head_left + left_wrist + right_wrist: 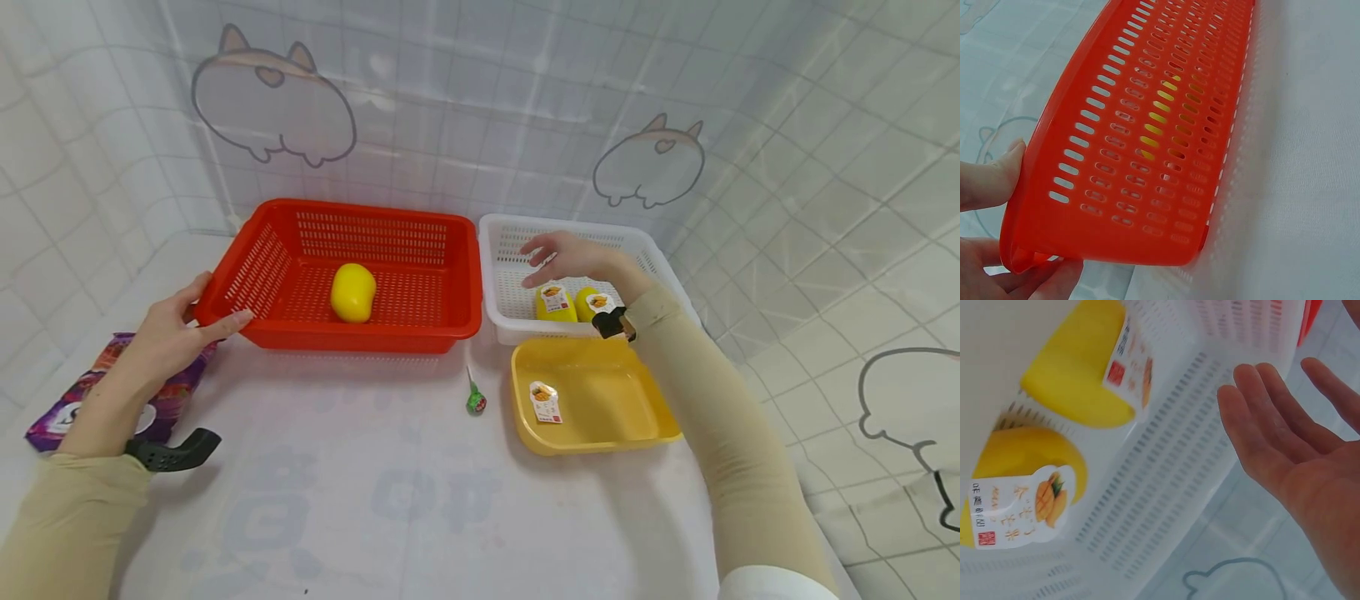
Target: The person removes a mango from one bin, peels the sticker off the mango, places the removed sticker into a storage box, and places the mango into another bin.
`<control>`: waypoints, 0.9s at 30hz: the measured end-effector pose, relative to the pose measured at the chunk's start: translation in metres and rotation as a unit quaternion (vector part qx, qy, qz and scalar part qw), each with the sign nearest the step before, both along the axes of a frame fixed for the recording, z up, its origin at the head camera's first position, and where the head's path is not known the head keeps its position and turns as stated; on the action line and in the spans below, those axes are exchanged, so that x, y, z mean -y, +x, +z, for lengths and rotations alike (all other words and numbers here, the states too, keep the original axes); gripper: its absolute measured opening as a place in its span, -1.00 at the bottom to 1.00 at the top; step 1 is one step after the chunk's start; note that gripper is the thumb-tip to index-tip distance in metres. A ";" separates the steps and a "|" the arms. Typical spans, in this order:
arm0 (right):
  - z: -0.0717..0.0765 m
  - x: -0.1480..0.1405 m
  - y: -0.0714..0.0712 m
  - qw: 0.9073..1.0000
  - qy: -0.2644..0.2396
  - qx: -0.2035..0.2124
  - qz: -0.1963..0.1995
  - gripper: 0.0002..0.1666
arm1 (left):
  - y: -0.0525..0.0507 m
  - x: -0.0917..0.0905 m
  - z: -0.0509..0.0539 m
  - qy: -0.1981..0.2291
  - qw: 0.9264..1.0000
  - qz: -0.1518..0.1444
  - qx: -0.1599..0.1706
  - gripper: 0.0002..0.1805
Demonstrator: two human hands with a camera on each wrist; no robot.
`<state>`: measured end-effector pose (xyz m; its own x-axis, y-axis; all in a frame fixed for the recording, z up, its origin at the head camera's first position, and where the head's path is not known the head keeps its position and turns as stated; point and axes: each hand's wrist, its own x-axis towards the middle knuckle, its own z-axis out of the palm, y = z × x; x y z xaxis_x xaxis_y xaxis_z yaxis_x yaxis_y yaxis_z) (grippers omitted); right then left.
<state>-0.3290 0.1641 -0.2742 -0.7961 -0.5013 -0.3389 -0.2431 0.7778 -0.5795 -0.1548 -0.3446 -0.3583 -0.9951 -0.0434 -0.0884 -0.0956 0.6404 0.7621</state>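
L hand [168, 333] has hold of red basket [352, 335] at its L front corner, thumb on 1 side of rim, fingers round the other; L wrist view shows rim pinched btwn them. R hand [573, 254] hangs over white basket [490, 279], palm bare in R wrist view, fingers loosely extended & slightly spread, nothing held, apart from the fruit nr it

Red basket has 1 plain yellow mango [352, 293] standing on its floor, a bit L of ctr; bits of yellow also show thru the slots in L wrist view. White basket, just beside red on its R, has 2 labelled mangoes [1079, 390] lying at the front, close together. Each has a white label [1025, 509] w/ mango pic & writing, small red square at 1 end

Yellow tray [603, 400] sits in front of white basket, R forearm crossing above its R part; similar label [546, 402] on inside of tray, L side. Green lollipop [476, 402] lies on white cloth [337, 517] btwn red basket & tray, stick pointing to the back. Purple snack bag [176, 396] lies far L, partly hidden by L forearm. Beige sleeves [735, 450] on 2 arms, dark wrist straps [172, 452] too. Checked sheet [450, 158] behind, w/ 2 round animal drawings
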 end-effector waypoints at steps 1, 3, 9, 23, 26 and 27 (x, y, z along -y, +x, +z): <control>-0.001 -0.002 -0.002 1.000 -0.002 0.005 -0.002 -0.17 | 0.000 0.000 0.000 0.001 1.000 0.000 0.000 0.09; -0.003 -0.005 -0.005 1.000 -0.004 0.017 -0.007 -0.16 | 0.000 0.000 0.001 0.002 1.000 -0.001 0.001 0.09; -0.007 -0.008 -0.012 0.999 0.001 0.047 -0.019 -0.18 | 0.000 0.000 0.000 0.005 1.000 -0.002 -0.005 0.08; -0.011 -0.010 -0.025 0.996 0.042 0.070 -0.043 -0.08 | 0.000 0.002 -0.001 0.000 1.000 -0.006 -0.010 0.09; -0.012 -0.011 -0.026 0.995 0.048 0.077 -0.043 -0.05 | 0.000 0.002 -0.002 0.003 1.000 -0.006 -0.008 0.09; -0.013 -0.012 -0.027 0.995 0.050 0.080 -0.041 -0.05 | 0.000 0.001 -0.002 0.004 1.000 -0.006 -0.008 0.09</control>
